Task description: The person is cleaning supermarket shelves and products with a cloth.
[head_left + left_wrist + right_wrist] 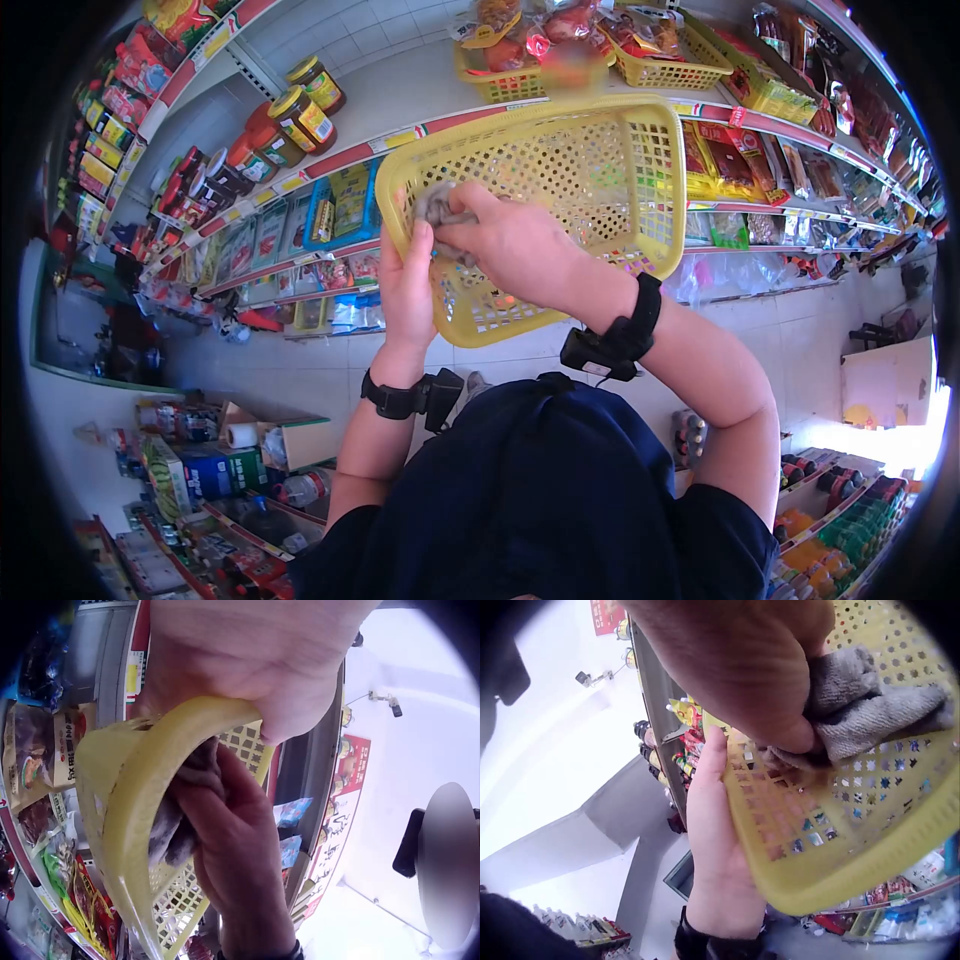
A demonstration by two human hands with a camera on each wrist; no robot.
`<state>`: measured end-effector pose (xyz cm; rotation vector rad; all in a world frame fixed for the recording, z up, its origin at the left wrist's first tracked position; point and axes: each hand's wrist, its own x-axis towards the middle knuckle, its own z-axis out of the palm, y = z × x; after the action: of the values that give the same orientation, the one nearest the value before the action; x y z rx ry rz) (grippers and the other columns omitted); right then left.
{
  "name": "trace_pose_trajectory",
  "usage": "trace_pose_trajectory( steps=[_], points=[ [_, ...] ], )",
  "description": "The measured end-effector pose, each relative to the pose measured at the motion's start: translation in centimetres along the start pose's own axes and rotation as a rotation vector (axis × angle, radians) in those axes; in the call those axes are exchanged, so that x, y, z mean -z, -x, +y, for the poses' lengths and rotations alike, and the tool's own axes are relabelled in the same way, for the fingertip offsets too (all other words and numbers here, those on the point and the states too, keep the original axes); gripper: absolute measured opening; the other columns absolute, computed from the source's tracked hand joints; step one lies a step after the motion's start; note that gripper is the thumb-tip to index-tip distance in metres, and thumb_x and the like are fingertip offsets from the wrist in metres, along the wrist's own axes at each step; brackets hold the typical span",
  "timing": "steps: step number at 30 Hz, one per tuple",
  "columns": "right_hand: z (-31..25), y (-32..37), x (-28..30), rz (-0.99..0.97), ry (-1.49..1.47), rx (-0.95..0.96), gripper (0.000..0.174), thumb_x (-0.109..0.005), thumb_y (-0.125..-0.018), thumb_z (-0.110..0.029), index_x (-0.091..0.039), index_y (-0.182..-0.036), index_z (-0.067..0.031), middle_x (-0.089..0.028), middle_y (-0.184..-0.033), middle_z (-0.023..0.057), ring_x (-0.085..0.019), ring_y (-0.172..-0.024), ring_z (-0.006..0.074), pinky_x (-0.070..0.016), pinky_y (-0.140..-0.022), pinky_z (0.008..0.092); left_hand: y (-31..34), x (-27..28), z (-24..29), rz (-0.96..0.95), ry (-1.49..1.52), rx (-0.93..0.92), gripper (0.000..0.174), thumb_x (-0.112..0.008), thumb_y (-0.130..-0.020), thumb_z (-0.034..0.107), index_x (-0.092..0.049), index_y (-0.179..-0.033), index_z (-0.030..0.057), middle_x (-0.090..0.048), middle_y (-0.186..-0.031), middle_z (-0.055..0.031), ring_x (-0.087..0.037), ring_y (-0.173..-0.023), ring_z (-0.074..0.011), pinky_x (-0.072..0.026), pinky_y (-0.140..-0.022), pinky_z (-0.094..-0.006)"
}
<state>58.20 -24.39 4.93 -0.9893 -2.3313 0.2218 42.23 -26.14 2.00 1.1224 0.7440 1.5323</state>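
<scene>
A yellow perforated plastic basket (660,190) is held up in front of the shelves, its open side toward the person. My left hand (408,295) grips its left end, the thumb at the rim and the other fingers behind the wall. Inside the basket, my right hand (525,250) holds a bunched grey cloth (885,712) against the inner wall near that left end. In the left wrist view the cloth (176,825) shows below the basket's thick rim (135,795), partly covered by the right hand (240,847).
Behind the basket runs a shelf with several jars (302,118) at the left and yellow baskets of packaged food (690,68) at the right. Lower tiers carry bagged goods (730,160). Bottles (840,550) and boxes (215,470) stand behind the person on both sides.
</scene>
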Motion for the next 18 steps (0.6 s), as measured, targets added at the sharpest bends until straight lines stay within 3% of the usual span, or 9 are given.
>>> trace_pose_trajectory(
  steps=[3, 5, 6, 8, 12, 18],
  points=[
    [0.2, 0.7, 0.3, -0.030, -0.010, 0.014, 0.035, -0.064, -0.075, -0.005, -0.065, -0.110, -0.0085, -0.058, -0.111, 0.0133, -0.065, -0.090, 0.0346, -0.0539, -0.073, 0.0433, -0.3, -0.3, 1.0, 0.016, 0.034, -0.020, 0.052, -0.045, -0.103, 0.019, -0.027, -0.150, 0.0080, -0.044, -0.142, -0.0105, -0.048, -0.127, -0.0216, -0.0423, -0.105, -0.0376],
    [1.5, 0.8, 1.1, 0.274, -0.079, -0.035, 0.030, -0.062, -0.076, -0.006, -0.064, -0.106, -0.0041, -0.058, -0.109, 0.0165, -0.063, -0.091, 0.0373, -0.0530, -0.076, 0.0429, -0.4, -0.5, 1.8, 0.039, 0.071, -0.035, 0.053, -0.047, -0.102, 0.018, -0.027, -0.150, 0.0069, -0.043, -0.143, -0.0106, -0.047, -0.127, -0.0205, -0.0419, -0.105, -0.0363],
    [2.3, 0.8, 2.1, 0.272, -0.080, -0.031, 0.030, -0.062, -0.076, -0.006, -0.064, -0.106, -0.0041, -0.058, -0.109, 0.0165, -0.063, -0.091, 0.0373, -0.0530, -0.076, 0.0429, -0.3, -0.2, 2.1, 0.018, 0.086, -0.030, 0.053, -0.047, -0.102, 0.017, -0.026, -0.150, 0.0073, -0.043, -0.144, -0.0109, -0.046, -0.128, -0.0208, -0.0411, -0.106, -0.0368],
    [3.7, 0.4, 4.2, 0.492, -0.053, -0.257, 0.035, -0.060, -0.076, -0.004, -0.061, -0.111, -0.0006, -0.058, -0.106, 0.0203, -0.061, -0.092, 0.0403, -0.0515, -0.080, 0.0432, 0.0, 0.0, 2.2, 0.004, 0.100, -0.026, 0.053, -0.047, -0.102, 0.017, -0.025, -0.150, 0.0077, -0.042, -0.144, -0.0112, -0.045, -0.129, -0.0210, -0.0403, -0.107, -0.0373],
    [3.2, -0.8, 2.5, 0.539, -0.017, -0.300, 0.039, -0.057, -0.077, -0.004, -0.058, -0.116, -0.0001, -0.057, -0.105, 0.0223, -0.061, -0.090, 0.0418, -0.0528, -0.080, 0.0444, 0.5, -1.5, 1.3, -0.044, 0.007, -0.068, 0.054, -0.047, -0.102, 0.016, -0.024, -0.150, 0.0091, -0.040, -0.146, -0.0110, -0.043, -0.132, -0.0210, -0.0389, -0.108, -0.0376],
    [-1.4, -1.6, -0.3, 0.366, -0.259, -0.130, 0.051, -0.058, -0.078, -0.004, -0.053, -0.129, -0.0004, -0.056, -0.109, 0.0204, -0.060, -0.095, 0.0408, -0.0517, -0.081, 0.0444, 0.4, -2.2, 1.4, -0.054, 0.023, -0.017, 0.052, -0.043, -0.104, 0.018, -0.025, -0.152, 0.0131, -0.039, -0.148, -0.0097, -0.042, -0.133, -0.0216, -0.0366, -0.110, -0.0395]
  ],
)
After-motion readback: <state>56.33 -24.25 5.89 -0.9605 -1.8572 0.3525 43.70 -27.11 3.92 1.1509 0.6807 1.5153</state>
